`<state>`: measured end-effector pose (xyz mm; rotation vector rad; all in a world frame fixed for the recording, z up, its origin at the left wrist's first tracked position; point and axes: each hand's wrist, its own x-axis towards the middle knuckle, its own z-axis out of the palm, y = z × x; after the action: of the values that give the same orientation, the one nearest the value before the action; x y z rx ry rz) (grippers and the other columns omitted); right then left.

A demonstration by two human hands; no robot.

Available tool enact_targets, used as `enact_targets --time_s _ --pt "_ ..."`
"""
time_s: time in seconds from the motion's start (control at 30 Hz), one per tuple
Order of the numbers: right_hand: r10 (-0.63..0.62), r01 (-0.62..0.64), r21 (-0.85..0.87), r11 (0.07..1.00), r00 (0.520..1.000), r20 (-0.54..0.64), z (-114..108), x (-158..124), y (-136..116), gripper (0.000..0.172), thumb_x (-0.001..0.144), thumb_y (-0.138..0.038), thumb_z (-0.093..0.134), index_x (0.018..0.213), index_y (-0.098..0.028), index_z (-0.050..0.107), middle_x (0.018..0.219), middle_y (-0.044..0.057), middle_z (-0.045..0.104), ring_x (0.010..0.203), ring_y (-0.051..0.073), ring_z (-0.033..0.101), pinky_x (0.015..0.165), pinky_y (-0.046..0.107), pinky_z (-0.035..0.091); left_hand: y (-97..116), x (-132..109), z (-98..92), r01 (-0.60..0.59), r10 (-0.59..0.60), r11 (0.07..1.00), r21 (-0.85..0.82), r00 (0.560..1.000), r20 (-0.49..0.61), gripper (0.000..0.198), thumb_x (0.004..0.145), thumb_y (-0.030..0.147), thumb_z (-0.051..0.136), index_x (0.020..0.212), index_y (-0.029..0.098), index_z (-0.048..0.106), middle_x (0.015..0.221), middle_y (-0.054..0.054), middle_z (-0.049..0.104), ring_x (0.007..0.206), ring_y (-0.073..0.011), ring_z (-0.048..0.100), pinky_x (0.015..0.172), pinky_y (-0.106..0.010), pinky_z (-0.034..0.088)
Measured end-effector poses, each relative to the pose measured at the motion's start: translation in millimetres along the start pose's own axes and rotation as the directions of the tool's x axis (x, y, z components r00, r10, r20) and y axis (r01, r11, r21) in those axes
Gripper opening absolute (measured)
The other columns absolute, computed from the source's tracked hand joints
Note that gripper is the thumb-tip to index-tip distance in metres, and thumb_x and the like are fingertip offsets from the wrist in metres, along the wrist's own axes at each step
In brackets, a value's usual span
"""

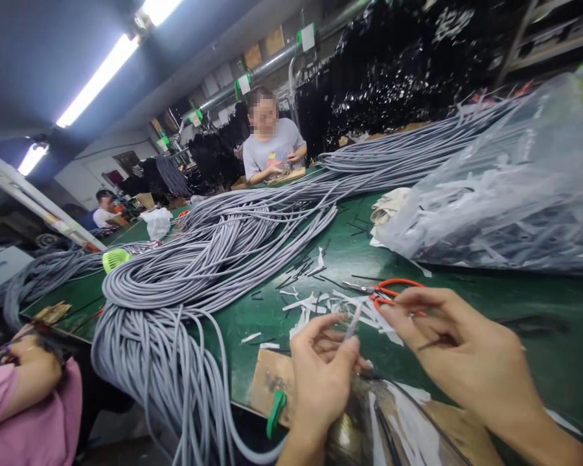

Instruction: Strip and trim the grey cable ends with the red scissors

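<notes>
My left hand (320, 372) is closed, with its thumb pressing a short grey cable end (352, 325) against the fingers; the pale tip points up. To its right, my right hand (466, 356) is raised with curled fingers and the thumb drawn in. A thin dark sliver shows by its fingers, too unclear to name. Just behind that hand lie red-handled cutters (386, 289), partly covered by its fingertips. White strips (315, 304) and short black tube pieces (298, 268) are scattered on the green table (252, 323) beyond my hands.
Thick bundles of grey cable (175, 265) run across the table and hang off its front edge. A clear plastic bag (505, 200) of white scraps stands at right. By my left wrist are a wooden board (267, 378) and green clamp (276, 414). Co-workers sit opposite and at left.
</notes>
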<state>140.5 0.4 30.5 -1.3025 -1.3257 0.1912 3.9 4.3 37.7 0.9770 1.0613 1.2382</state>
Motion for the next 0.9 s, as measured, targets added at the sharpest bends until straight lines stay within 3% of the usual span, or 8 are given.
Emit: enact_targets --time_s 0.13,0.27,0.4,0.5,0.7,0.8,0.9 --pt "0.015 -0.032 0.085 0.996 0.982 0.189 3 -5 -2 0.019 0.077 -0.039 0.063 0.086 -0.024 0.055 0.068 0.001 0.072 0.053 0.018 0.069 0.047 0.023 0.054 -2 0 0.3 0.004 -0.004 1.0 0.004 1.0 -0.027 0.024 0.055 0.014 0.075 0.078 0.011 0.071 0.059 -0.002 0.069 0.046 -0.0112 0.061 0.048 -0.019 0.053" --pt "0.107 -0.138 0.154 0.978 0.975 0.193 8 -8 -6 0.011 0.075 -0.033 0.06 0.078 -0.025 0.053 0.064 0.001 0.071 0.053 0.018 0.07 0.046 0.022 0.054 -2 0 2.3 0.024 -0.023 1.0 0.019 0.999 -0.037 0.022 0.052 0.009 0.071 0.073 0.011 0.073 0.06 -0.004 0.07 0.049 -0.0126 0.064 0.049 -0.018 0.053" --pt "0.195 -0.227 0.189 0.955 0.965 0.173 10 -8 -11 0.011 0.071 -0.032 0.061 0.071 -0.024 0.052 0.046 -0.006 0.054 0.035 0.012 0.051 0.034 0.019 0.04 0 0 2.4 0.02 -0.019 0.999 0.035 1.0 -0.021 0.022 0.053 0.014 0.074 0.075 0.01 0.074 0.059 -0.004 0.069 0.046 -0.0107 0.059 0.046 -0.018 0.049" --pt "0.234 -0.265 0.243 0.933 0.961 0.147 10 -6 -16 0.014 0.066 -0.032 0.063 0.069 -0.024 0.052 0.048 -0.007 0.049 0.034 0.008 0.036 0.031 0.019 0.029 0 0 1.4 -0.023 0.024 0.994 0.109 1.0 -0.007 0.026 0.058 0.019 0.076 0.082 0.01 0.077 0.056 0.0 0.062 0.044 -0.0068 0.051 0.043 -0.015 0.041" --pt "0.183 -0.236 0.296 0.925 0.963 0.196 5 -8 -20 0.01 0.072 -0.029 0.064 0.071 -0.024 0.055 0.048 -0.008 0.04 0.037 0.008 0.035 0.034 0.02 0.031 -2 1 2.2 -0.128 0.134 0.978 0.165 0.991 -0.025 0.031 0.066 0.038 0.076 0.08 0.01 0.08 0.057 -0.002 0.059 0.05 -0.01 0.045 0.043 -0.018 0.036" --pt "0.143 -0.195 0.277 0.941 0.97 0.197 4 -10 -18 0.009 0.073 -0.029 0.064 0.074 -0.024 0.056 0.053 -0.004 0.052 0.038 0.009 0.039 0.036 0.021 0.036 -1 2 2.1 -0.184 0.192 0.958 0.221 0.981 -0.015 0.039 0.073 0.048 0.07 0.061 0.012 0.075 0.05 -0.001 0.054 0.047 -0.0102 0.042 0.044 -0.021 0.036" --pt "0.173 -0.242 0.327 0.913 0.959 0.225 6 -11 -15 0.016 0.075 -0.034 0.066 0.078 -0.024 0.054 0.065 0.0 0.065 0.04 0.01 0.047 0.039 0.022 0.042 1 3 2.2 -0.169 0.179 0.953 0.251 0.984 -0.017 0.053 0.077 0.059 0.063 0.05 0.014 0.065 0.044 0.001 0.048 0.038 -0.0087 0.038 0.038 -0.021 0.032"
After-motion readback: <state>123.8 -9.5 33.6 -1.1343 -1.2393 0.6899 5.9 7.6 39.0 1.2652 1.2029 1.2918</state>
